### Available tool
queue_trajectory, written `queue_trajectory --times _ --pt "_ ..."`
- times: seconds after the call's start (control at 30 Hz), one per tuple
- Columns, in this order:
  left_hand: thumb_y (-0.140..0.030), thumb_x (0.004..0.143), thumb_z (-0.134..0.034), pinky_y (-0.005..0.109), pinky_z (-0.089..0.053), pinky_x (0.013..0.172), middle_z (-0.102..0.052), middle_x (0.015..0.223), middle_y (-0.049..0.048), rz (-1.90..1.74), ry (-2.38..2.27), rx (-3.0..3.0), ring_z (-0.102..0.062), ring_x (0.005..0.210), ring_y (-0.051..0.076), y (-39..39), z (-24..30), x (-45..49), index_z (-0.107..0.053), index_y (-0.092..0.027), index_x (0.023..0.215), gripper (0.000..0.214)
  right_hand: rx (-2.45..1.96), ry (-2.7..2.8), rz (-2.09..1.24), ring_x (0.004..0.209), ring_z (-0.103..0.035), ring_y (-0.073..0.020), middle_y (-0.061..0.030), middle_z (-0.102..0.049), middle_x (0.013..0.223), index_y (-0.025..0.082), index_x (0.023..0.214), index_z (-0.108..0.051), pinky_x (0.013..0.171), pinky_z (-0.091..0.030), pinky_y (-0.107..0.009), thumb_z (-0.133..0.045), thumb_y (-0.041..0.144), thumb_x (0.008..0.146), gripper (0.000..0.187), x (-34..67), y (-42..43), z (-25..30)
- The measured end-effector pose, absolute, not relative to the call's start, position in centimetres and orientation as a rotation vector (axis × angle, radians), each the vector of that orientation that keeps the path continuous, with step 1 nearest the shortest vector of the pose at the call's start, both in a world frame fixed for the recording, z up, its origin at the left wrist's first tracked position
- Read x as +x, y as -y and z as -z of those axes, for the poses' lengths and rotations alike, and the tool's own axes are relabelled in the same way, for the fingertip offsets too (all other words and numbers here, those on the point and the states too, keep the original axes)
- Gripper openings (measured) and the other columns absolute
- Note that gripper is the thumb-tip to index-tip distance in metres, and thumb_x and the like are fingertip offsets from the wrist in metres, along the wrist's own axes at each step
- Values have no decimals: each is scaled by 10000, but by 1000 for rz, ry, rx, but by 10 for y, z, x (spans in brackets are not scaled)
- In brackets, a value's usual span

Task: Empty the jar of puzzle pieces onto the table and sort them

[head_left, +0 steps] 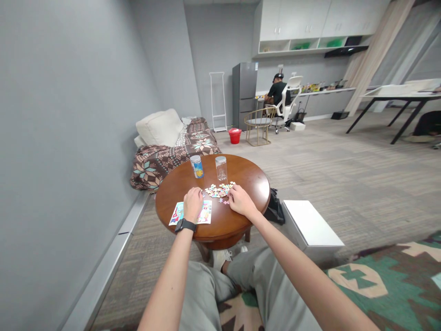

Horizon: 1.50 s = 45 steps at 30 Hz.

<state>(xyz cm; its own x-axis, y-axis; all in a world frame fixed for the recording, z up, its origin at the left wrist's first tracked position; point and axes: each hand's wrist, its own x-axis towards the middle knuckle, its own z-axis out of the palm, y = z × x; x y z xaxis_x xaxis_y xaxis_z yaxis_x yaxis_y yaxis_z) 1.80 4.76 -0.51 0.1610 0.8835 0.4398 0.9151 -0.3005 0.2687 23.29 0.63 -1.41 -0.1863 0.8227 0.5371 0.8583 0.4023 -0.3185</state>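
A small pile of pastel jigsaw pieces (219, 189) lies on a round brown wooden table (251, 179). My left hand (193, 202), with a black watch on the wrist, rests curled on a colourful picture card (206, 215) at the pile's left edge. My right hand (240, 201) is curled at the pile's right edge, fingertips among the pieces; what they pinch is too small to see. Behind the pile stand a blue-labelled jar (197, 166) and a clear lidded jar (221, 168).
A white box (312, 225) sits on the floor right of the table. A patterned sofa bed with a cushion (172, 147) lies along the grey wall. Far back are a red bucket (234, 135), a gold chair (258, 123), and a person seated at a counter (277, 94).
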Motion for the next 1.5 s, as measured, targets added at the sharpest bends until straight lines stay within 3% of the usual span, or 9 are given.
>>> queue_trajectory --times 0.13,0.43,0.87,1.13,1.5 --pt "-161 890 -447 349 -403 1021 -689 1151 89 790 1761 -2438 -577 1162 219 -49 7 19 -682 -174 980 252 -1425 2016 66 870 -508 -203 -89 -562 912 172 797 -567 801 -432 -312 -469 73 828 142 233 -7 15" --pt "-167 888 -445 370 -367 1101 -659 1258 99 767 1790 -2433 -536 1265 214 -54 15 18 -705 -168 1073 319 -1444 2008 68 874 -512 -202 -91 -565 925 171 817 -585 803 -437 -313 -471 79 833 147 232 -7 15" --pt "-167 873 -453 357 -396 1075 -656 1248 111 774 1737 -2479 -582 1188 223 -53 12 19 -696 -161 1053 302 -1494 2024 40 886 -519 -193 -89 -567 929 164 823 -595 821 -437 -299 -467 85 847 152 232 -5 11" --pt "-157 889 -440 418 -296 1147 -648 1282 86 725 1749 -2474 -545 1252 211 -50 12 21 -687 -200 1095 325 -1493 2020 37 889 -517 -194 -87 -563 921 163 821 -591 830 -438 -302 -466 78 847 153 231 -6 13" --pt "-161 880 -435 390 -362 1108 -582 1342 131 725 1720 -2425 -525 1258 249 -50 12 20 -632 -154 1178 357 -1464 2016 36 872 -509 -190 -77 -555 901 177 786 -574 815 -440 -299 -463 68 831 163 232 -7 16"
